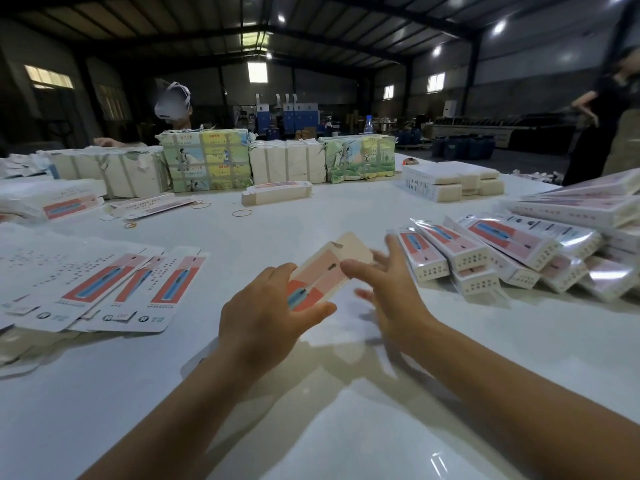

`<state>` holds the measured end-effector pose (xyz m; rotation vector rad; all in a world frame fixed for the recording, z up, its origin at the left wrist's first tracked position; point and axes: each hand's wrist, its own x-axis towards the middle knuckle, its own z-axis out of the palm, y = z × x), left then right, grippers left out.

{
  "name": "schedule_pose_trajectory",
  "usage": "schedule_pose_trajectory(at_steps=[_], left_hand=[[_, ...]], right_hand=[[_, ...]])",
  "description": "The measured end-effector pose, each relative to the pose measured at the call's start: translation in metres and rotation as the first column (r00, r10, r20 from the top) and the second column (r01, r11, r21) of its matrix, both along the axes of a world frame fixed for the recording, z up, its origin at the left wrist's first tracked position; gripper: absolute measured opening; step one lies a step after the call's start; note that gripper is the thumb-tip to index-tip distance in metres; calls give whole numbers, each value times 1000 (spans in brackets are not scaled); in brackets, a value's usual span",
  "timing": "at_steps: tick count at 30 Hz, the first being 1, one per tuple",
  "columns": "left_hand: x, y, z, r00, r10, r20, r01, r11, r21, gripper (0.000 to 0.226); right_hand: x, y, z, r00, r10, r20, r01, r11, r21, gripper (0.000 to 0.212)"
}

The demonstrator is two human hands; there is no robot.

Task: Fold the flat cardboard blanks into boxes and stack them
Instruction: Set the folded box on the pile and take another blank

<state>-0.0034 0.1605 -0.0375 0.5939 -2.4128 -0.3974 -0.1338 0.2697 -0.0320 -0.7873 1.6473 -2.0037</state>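
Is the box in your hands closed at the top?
No. The pink-and-cream cardboard box has its far end flap sticking out unfolded.

Rubber bands (242, 213), wrapped bundles (206, 161), perhaps a water bottle (369, 124) behind.

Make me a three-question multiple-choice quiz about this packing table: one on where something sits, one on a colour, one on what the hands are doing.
1. Where do the flat cardboard blanks lie?
A. On the person's left
B. On the person's right
C. On the floor

2. What colour are the rubber bands on the table?
A. Green
B. Orange
C. Black

3. What is the left hand doing?
A. Resting flat on the table
B. Holding a water bottle
C. Holding a partly folded box

Answers:
1 A: they are fanned out at the left, opposite the finished boxes.
2 B: thin orange loops lie mid-table.
3 C: its thumb and fingers grip the box, while the right hand is spread open beside it.
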Motion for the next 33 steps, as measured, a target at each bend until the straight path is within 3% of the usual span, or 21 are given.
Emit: schedule_pose_trajectory(at_steps=[1,2,4,5,7,9,11,13,16,24,28,33], left_hand=[[0,2,0,1000,-22,6,22,1000,20,83],[0,3,0,999,-43,14,43,998,44,79],[-1,6,0,997,-69,23,67,994,87,76],[-1,6,0,997,-75,23,73,992,98,79],[-2,6,1,997,-79,20,76,992,97,80],[-3,5,-1,997,-67,22,65,995,71,70],[-2,3,-3,999,-45,19,44,998,43,58],[1,0,-4,999,-30,17,30,999,11,55],[5,-3,-3,1000,-18,11,19,999,-47,59],[4,-4,-4,1000,2,0,-2,989,-147,75],[4,-4,-4,998,-5,-55,-5,983,-182,80],[6,-3,-2,997,-30,-71,11,969,-247,73]], right_hand=[[0,-1,0,962,173,213,-155,983,-99,66],[0,-2,1,909,286,304,-242,954,-175,50],[0,-3,1,920,304,246,-263,947,-186,29],[1,-2,-1,956,252,151,-227,960,-163,23],[5,0,-4,967,109,-228,-118,993,-23,22],[7,2,-9,786,13,-618,88,987,133,36],[10,3,-11,659,30,-751,172,967,190,46],[12,3,-11,710,106,-697,78,971,227,46],[14,3,-3,931,157,-330,-129,986,104,38],[9,1,6,974,194,120,-186,980,-75,27],[6,0,4,966,213,144,-198,974,-107,30],[6,1,3,982,189,0,-188,977,-102,40]])
